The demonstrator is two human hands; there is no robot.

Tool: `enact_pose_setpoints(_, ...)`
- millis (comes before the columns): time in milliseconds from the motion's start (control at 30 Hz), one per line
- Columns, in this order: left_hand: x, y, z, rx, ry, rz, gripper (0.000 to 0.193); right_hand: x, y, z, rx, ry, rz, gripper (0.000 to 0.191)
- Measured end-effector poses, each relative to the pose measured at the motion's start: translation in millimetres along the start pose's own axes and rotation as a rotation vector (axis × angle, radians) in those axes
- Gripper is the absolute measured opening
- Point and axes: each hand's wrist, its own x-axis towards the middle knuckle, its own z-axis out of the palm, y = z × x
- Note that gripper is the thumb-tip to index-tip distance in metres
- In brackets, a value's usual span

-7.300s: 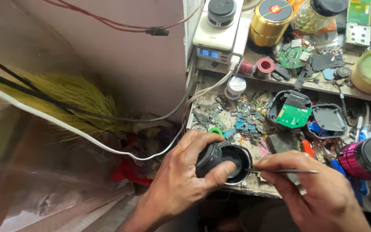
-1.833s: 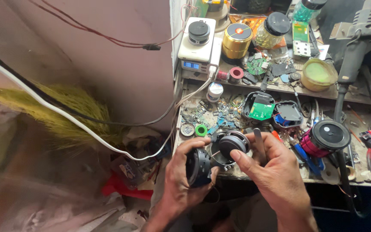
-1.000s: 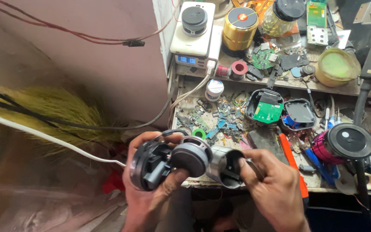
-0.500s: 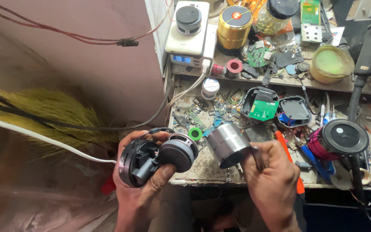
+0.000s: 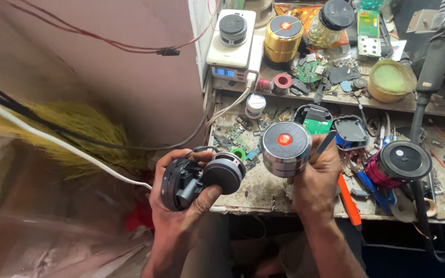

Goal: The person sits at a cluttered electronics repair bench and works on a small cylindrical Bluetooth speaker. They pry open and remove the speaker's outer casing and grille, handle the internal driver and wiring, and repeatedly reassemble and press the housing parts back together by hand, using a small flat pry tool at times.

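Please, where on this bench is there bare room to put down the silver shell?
The front of the workbench has a bare patch, between the green tape ring and the right hand holding the silver shell. Behind it, scattered circuit scraps crowd the surface; the pink speaker fills the right.

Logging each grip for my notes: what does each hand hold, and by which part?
Left hand grips the black speaker innards around the round base. Right hand holds the silver shell by its side wall, with a thin tool.

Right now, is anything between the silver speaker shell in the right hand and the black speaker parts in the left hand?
Nothing visible. The silver speaker shell and the black speaker parts are apart, with only bare workbench behind the gap.
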Motion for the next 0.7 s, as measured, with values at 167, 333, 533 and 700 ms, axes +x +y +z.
enact_pose_setpoints(167, 1, 2, -4, 0.01, 0.017, 0.016, 0.07, -5, -11, -2, -0.082, 0.014, -0.06, 0.015)
enact_pose_setpoints(333, 0, 7, -6, -0.024, 0.026, 0.053, 0.071, -15, -34, -9, -0.493, -0.064, -0.283, 0.011)
enact_pose_setpoints(533, -4, 14, -5, 0.016, 0.027, 0.054, 0.07, -21, -52, -7, -0.802, -0.102, -0.059, 0.013)
enact_pose_setpoints(700, -5, 16, -2, 0.007, 0.016, 0.042, 0.071, -16, -49, -3, -0.919, -0.167, -0.011, 0.018)
